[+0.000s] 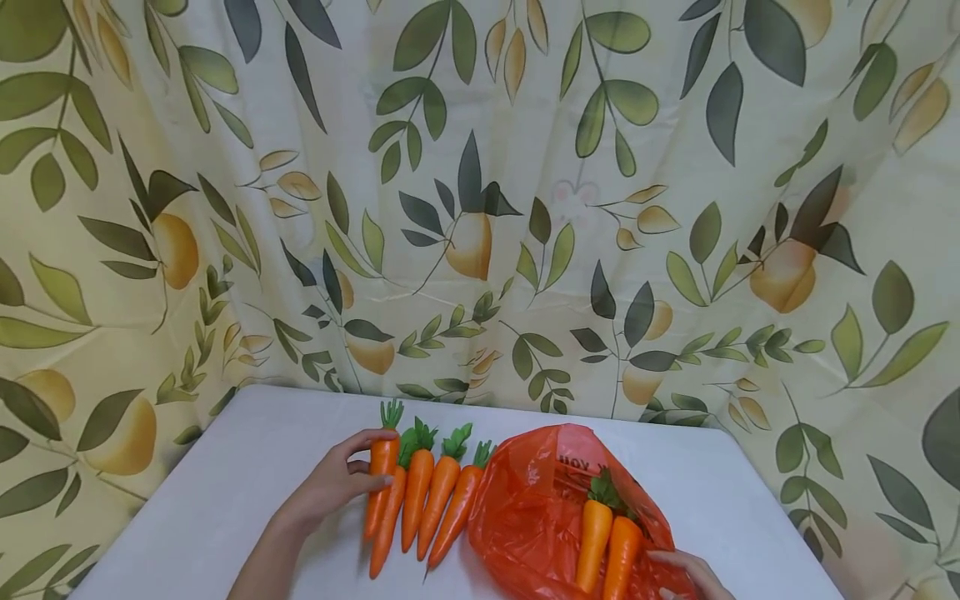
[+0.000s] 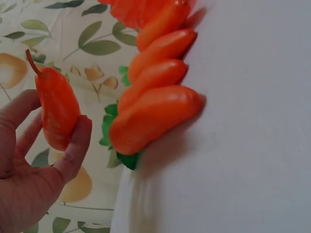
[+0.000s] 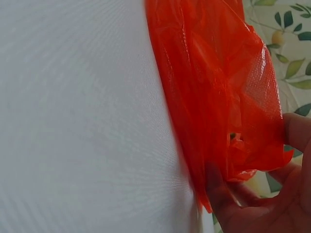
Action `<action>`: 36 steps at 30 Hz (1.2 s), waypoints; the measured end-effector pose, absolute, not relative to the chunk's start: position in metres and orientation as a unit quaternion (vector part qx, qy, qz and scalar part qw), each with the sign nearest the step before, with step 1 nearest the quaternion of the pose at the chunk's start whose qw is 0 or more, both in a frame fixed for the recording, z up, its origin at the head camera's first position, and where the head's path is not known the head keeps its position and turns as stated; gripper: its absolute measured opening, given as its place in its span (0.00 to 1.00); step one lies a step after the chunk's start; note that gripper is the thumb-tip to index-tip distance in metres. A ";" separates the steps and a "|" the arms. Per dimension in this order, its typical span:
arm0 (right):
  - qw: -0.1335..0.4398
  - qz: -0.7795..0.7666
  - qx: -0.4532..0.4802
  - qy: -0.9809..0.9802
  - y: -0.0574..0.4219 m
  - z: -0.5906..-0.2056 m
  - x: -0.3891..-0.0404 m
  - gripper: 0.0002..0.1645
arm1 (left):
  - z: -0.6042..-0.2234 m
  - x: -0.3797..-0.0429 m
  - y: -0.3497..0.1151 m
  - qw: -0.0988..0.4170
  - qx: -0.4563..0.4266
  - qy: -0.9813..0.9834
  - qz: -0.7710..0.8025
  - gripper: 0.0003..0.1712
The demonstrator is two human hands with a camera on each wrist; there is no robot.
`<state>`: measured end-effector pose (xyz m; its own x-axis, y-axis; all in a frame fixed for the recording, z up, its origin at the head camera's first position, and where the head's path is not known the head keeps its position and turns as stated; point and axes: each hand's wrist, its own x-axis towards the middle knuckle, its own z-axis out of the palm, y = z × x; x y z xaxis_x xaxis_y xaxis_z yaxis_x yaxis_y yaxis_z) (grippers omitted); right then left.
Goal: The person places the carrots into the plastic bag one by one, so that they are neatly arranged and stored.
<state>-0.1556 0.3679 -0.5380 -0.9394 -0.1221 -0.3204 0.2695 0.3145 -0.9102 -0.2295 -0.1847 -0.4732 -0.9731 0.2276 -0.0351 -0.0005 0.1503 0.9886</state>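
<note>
My left hand [image 1: 333, 483] holds an orange carrot [image 2: 59, 109] between thumb and fingers, raised off the table in the left wrist view. Several other carrots with green tops [image 1: 417, 500] lie side by side just right of it, tips toward me. Beside that row, a crumpled red plastic bag [image 1: 517, 508] lies with its mouth spread open. Two carrots [image 1: 595, 533] rest at the bag's opening, leafy ends pointing away. At the bag's right edge, my right hand [image 1: 693, 573] grips the thin plastic, thumb and fingers on either side of it in the right wrist view.
The white table [image 1: 255, 450] runs back to a hanging curtain [image 1: 480, 333] printed with leaves and fruit. Dark lettering shows on the far side of the bag.
</note>
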 end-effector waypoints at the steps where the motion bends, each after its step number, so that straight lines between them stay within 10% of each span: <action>1: 0.168 -0.580 0.045 0.796 0.368 -0.539 -0.156 0.51 | -0.471 -0.230 -0.183 0.088 0.078 0.754 0.647 0.36; 14: 0.156 -0.567 0.046 0.807 0.353 -0.517 -0.148 0.38 | -0.447 -0.227 -0.153 0.089 0.084 0.763 0.635 0.34; 36: 0.165 -0.595 0.056 0.785 0.355 -0.523 -0.146 0.48 | -0.426 -0.225 -0.098 0.112 0.161 0.740 0.644 0.30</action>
<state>-0.1459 0.3552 -0.5227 -0.9393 -0.1075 -0.3258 0.2847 0.2856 -0.9151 -0.2248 -0.0981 -0.4265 -0.9231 0.3823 0.0417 0.0941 0.1194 0.9884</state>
